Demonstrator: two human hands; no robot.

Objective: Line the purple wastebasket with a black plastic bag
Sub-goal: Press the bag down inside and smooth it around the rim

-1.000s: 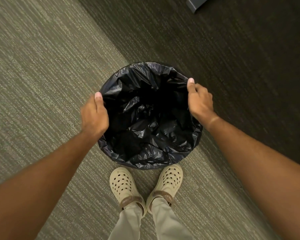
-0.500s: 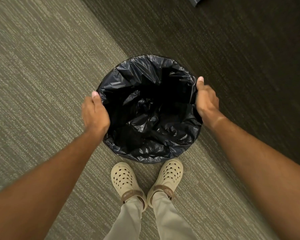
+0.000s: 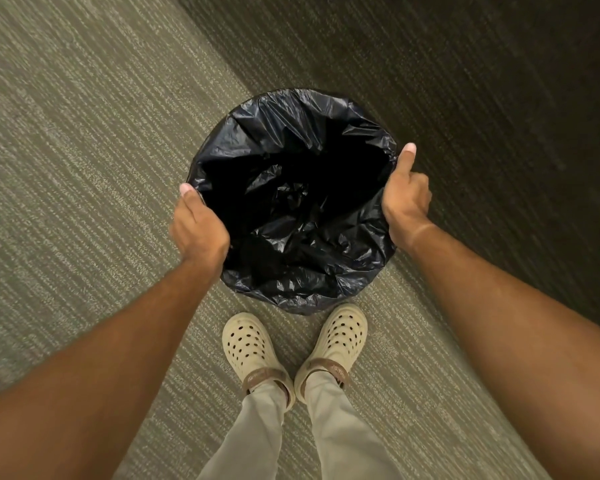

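Head view, looking straight down. Black plastic bag (image 3: pixel 291 209) sits open in a round mouth on the carpet (image 3: pixel 84 168), just ahead of two cream perforated clogs (image 3: pixel 250 344); crinkled film folds over the whole rim and hides the purple wastebasket, no purple visible. Left hand (image 3: pixel 198 226) wraps the left edge of the rim, thumb lying along the top of the film, fingers curled down the outer side and out of sight. Right hand (image 3: pixel 407 195) closes on the right edge likewise, thumb extended along the rim. Both grips hold bag film; interior of bag dark, bottom rumpled. Carpet darker beyond the bag.
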